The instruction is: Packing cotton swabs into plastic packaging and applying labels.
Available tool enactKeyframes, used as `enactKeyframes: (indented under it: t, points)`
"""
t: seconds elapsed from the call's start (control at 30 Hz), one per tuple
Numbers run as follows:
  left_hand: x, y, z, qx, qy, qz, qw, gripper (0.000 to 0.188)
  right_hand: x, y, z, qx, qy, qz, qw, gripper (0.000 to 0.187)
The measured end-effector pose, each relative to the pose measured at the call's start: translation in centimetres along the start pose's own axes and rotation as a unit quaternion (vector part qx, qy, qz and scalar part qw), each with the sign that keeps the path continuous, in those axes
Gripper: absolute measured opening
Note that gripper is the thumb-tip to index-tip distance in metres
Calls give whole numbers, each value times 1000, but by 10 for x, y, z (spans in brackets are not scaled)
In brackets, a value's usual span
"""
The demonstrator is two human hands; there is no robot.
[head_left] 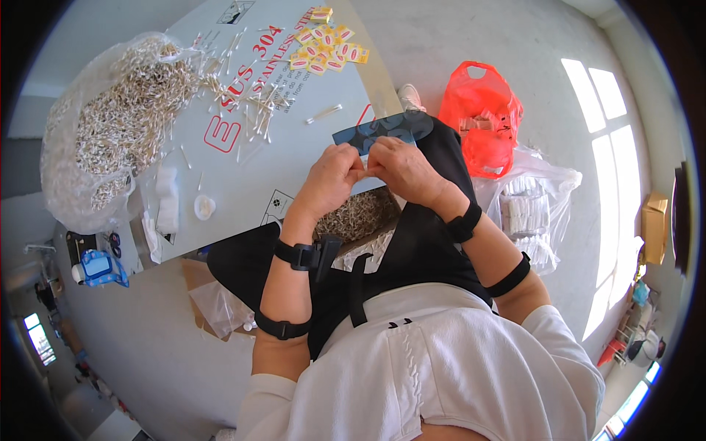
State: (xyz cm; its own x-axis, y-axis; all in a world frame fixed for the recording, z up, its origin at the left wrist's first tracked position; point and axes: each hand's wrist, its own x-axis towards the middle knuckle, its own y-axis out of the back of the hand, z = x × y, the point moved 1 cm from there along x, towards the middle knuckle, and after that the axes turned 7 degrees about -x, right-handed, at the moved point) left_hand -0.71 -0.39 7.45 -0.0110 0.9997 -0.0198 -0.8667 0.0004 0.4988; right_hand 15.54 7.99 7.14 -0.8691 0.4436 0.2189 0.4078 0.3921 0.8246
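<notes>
My left hand (329, 181) and my right hand (406, 170) meet over my lap, fingers pinched together at the tips. Something small and pale shows between them, too hidden to name. Just beyond the fingers lies a dark blue see-through sheet (379, 132) at the table's edge. Below my hands, a box (384, 208) full of cotton swabs rests between my legs. White packets (360, 253) lie on the near side of that box. On the table, a few swabs (324, 114) lie together to the left of the sheet.
A big clear bag of cotton swabs (121, 125) fills the table's left, with loose swabs (254, 110) beside it. Small yellow cards (327, 51) lie at the far edge. A red plastic bag (478, 110) and a clear bag of white packets (526, 209) sit right of my leg.
</notes>
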Motion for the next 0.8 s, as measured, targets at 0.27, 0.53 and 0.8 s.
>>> enactKeyframes:
  t: [0.27,0.53,0.8]
  points:
    - [1,-4,-4,47,-48,171,983,17,13,5,11,-37,-13,53,998,19]
    - [2,1,-6,-83,63,25,994,18,11,13,10,13,-71,-44,996,20]
    - [7,10,-10,-229,169,24,958,12,15,7,23,118,-136,-15,984,19]
